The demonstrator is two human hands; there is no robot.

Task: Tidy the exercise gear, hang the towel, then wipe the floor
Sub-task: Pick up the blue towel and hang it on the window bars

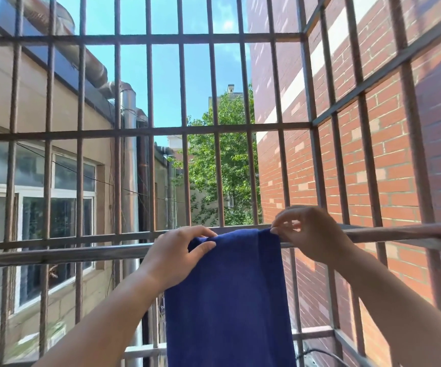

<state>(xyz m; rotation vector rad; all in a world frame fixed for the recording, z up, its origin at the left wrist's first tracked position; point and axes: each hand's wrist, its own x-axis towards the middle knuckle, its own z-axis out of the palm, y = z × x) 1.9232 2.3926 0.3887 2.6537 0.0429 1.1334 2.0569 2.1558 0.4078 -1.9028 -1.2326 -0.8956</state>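
Observation:
A dark blue towel (230,295) hangs draped over a horizontal metal rail (63,254) that runs across the balcony cage. My left hand (174,258) pinches the towel's top left edge between thumb and fingers at the rail. At the towel's top right corner, my right hand (309,231) pinches the fold with its fingertips. The towel's lower end runs out of view at the bottom.
A cage of rusty metal bars (150,133) encloses the space in front and to the right. A red brick wall (388,168) stands close on the right. Beyond the bars are a beige building with windows (55,197) and a green tree (222,165).

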